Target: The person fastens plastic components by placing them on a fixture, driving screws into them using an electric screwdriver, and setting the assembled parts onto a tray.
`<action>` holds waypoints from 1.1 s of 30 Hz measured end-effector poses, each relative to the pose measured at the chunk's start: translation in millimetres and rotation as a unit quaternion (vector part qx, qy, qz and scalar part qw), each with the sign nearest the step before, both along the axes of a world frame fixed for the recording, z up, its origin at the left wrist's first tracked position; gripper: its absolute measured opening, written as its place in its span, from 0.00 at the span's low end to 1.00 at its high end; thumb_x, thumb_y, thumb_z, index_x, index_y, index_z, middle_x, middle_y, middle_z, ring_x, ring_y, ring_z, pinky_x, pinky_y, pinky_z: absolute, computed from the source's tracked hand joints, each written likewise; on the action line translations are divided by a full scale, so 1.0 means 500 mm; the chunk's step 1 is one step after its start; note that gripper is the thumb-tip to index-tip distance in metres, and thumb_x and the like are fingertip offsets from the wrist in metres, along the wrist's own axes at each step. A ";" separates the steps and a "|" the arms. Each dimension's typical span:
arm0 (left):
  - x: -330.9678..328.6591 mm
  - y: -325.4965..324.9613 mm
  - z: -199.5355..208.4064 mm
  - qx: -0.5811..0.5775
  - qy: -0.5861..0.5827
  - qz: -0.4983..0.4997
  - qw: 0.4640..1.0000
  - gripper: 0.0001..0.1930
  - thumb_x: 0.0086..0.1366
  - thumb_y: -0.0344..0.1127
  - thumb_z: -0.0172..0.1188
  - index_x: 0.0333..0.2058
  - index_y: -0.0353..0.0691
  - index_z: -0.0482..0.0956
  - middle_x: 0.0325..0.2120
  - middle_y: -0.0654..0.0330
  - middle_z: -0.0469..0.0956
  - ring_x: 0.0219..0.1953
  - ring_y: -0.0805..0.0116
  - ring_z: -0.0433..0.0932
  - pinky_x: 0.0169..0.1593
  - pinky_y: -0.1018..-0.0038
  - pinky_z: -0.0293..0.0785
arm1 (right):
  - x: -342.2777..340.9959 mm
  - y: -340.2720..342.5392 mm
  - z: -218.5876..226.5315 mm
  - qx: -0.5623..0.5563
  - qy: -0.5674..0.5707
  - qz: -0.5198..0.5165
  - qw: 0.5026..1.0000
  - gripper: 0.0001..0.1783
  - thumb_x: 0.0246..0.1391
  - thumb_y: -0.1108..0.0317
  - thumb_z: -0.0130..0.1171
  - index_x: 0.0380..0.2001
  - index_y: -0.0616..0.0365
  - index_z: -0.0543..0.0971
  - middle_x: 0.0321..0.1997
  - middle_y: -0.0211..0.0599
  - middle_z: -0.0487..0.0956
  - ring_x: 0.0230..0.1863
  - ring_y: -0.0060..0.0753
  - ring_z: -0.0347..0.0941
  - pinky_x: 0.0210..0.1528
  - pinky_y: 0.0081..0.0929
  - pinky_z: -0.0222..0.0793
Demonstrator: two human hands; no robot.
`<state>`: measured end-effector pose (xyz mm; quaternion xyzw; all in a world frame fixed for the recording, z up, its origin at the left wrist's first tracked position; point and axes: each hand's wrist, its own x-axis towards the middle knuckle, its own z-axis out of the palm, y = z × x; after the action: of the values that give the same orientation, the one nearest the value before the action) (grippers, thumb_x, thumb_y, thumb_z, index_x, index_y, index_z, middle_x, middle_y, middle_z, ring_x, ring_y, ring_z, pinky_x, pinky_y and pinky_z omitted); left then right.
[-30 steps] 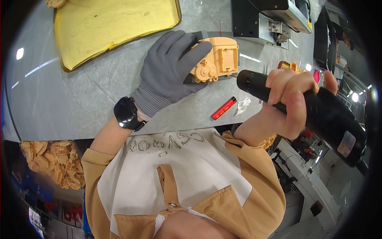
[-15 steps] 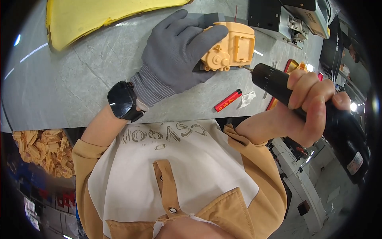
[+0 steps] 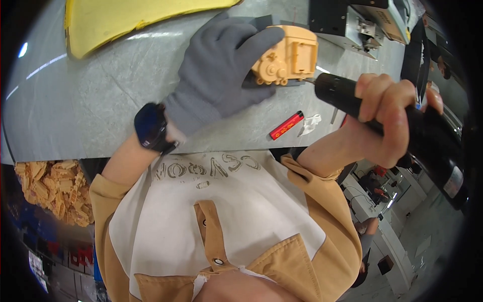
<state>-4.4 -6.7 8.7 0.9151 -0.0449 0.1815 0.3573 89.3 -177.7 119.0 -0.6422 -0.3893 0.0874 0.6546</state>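
My left hand (image 3: 216,73), in a grey knit glove, is closed around the left side of a light-orange plastic housing (image 3: 293,56). The housing has round bosses and a rectangular recess; a dark grey block (image 3: 264,21) shows behind it. In my bare right hand (image 3: 391,113) is a black electric screwdriver (image 3: 339,95), its body slanting down to the right. Its thin metal bit points at the lower right corner of the housing. Whether the bit touches a screw there is too small to tell.
A red lighter-shaped stick (image 3: 287,125) and a crumpled white scrap (image 3: 310,124) lie on the grey table (image 3: 121,110) before me. Black-and-metal equipment (image 3: 347,27) stands far right, a yellow sheet (image 3: 136,17) far left. Orange plastic parts (image 3: 55,191) are heaped lower left. Another person (image 3: 365,246) is lower right.
The housing, both hands and the screwdriver appear slightly higher and further left, partly with the whole view shifting. The bit stays at the housing's lower right corner. Another person has come into view lower right.
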 end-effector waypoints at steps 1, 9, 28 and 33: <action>0.000 -0.006 0.029 -0.060 -0.029 -0.002 0.998 0.39 0.35 0.41 0.71 0.50 0.43 0.67 0.39 0.57 0.72 0.40 0.59 0.72 0.48 0.63 0.69 | -0.004 0.003 0.000 -0.005 -0.012 -0.005 1.000 0.26 0.41 0.72 0.45 0.49 0.49 0.63 0.16 0.28 0.61 0.15 0.24 0.58 0.28 0.32 0.59; 0.152 -0.138 0.242 -0.291 -0.409 0.090 0.860 0.13 0.47 0.34 0.59 0.35 0.50 0.74 0.32 0.64 0.72 0.31 0.65 0.72 0.30 0.71 0.70 | -0.161 -0.211 0.241 0.031 -0.024 -0.036 0.999 0.23 0.43 0.72 0.47 0.47 0.50 0.64 0.19 0.29 0.64 0.15 0.26 0.59 0.30 0.30 0.61; 0.117 -0.105 0.219 -0.164 -0.316 -0.052 0.933 0.18 0.45 0.34 0.63 0.38 0.45 0.74 0.36 0.59 0.72 0.34 0.62 0.74 0.32 0.69 0.72 | -0.135 0.071 0.005 0.044 -0.046 -0.115 0.991 0.20 0.43 0.75 0.48 0.43 0.52 0.64 0.20 0.32 0.65 0.15 0.25 0.59 0.28 0.27 0.62; 0.109 -0.089 0.212 -0.122 -0.294 -0.081 0.944 0.19 0.45 0.34 0.64 0.39 0.43 0.74 0.37 0.58 0.72 0.34 0.61 0.74 0.32 0.69 0.72 | -0.130 0.076 -0.011 0.051 -0.055 -0.126 0.989 0.19 0.43 0.76 0.48 0.42 0.53 0.64 0.20 0.33 0.66 0.15 0.25 0.60 0.27 0.26 0.62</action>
<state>50.1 -51.4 114.8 0.7638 -0.2000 0.4169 0.4503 24.3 -139.8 113.6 -0.6558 -0.3441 -0.0513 0.6700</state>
